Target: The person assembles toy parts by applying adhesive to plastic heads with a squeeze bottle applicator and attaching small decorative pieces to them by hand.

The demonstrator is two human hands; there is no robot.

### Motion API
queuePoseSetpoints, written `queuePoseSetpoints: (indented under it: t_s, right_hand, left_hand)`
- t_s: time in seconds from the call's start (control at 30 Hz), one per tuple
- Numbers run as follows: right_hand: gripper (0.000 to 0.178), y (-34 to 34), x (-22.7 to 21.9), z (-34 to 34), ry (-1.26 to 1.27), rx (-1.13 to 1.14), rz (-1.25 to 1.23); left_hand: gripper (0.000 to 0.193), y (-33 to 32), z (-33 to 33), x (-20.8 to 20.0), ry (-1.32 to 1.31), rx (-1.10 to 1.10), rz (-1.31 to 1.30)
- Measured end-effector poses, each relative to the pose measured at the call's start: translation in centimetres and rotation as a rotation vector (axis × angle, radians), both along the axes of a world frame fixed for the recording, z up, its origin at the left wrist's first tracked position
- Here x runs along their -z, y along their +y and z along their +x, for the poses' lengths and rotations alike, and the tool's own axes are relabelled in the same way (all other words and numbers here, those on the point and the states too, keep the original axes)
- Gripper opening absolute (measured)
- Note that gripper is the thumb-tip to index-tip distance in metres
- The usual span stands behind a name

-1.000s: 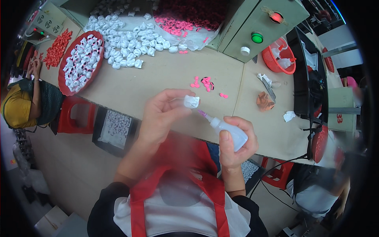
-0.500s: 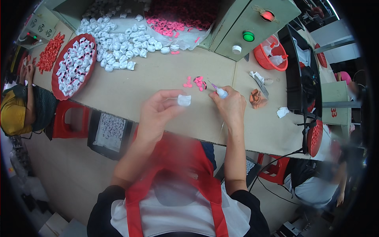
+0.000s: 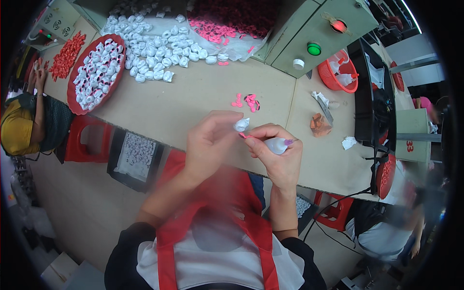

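Pinched between the thumb and fingers of my left hand (image 3: 211, 142) is a small white rounded piece (image 3: 241, 124). Just to its right, the thumb and forefinger of my right hand (image 3: 280, 162) grip a small pink piece (image 3: 244, 136), close to the white one. The same right hand also keeps a squeeze bottle (image 3: 276, 145) in its palm, a translucent one whose purple nozzle points right. Beyond my hands, on the table, lie a few loose pink pieces (image 3: 237, 101) and a small heap of pink pieces with dark parts (image 3: 252, 102).
A red bowl (image 3: 122, 72) of white pieces stands at left, beside spread white pieces (image 3: 159, 55) and a pink pile (image 3: 217, 29). At right are a red basket (image 3: 333, 87) with bottles, a blade-like tool (image 3: 325, 110), crumpled brown paper (image 3: 319, 125) and a green control box (image 3: 309, 29).
My right hand has come left toward my left hand and now pinches a pink piece. The bottle has swung round, its nozzle turning from up-left to right. The white piece is tilted differently.
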State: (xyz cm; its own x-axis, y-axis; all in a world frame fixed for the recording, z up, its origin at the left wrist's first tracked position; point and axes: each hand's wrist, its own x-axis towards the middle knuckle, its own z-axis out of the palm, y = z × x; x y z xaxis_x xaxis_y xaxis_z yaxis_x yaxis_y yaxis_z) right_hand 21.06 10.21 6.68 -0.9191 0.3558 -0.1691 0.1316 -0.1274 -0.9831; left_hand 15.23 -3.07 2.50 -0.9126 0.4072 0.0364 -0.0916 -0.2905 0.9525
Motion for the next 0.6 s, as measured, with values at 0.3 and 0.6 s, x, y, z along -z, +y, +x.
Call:
queuePoseSetpoints:
  t_s: [0.3, 0.6]
  right_hand:
    - [0.011, -0.3, 0.8, -0.2, -0.004, 0.088, 0.064]
    - [0.016, 0.7, 1.2, 0.4, 0.147, -0.002, 0.147]
  left_hand:
    - [0.023, -0.6, -0.1, -1.0, 0.054, 0.056, 0.12]
    - [0.022, -0.1, -0.1, -1.0, -0.057, 0.169, 0.171]
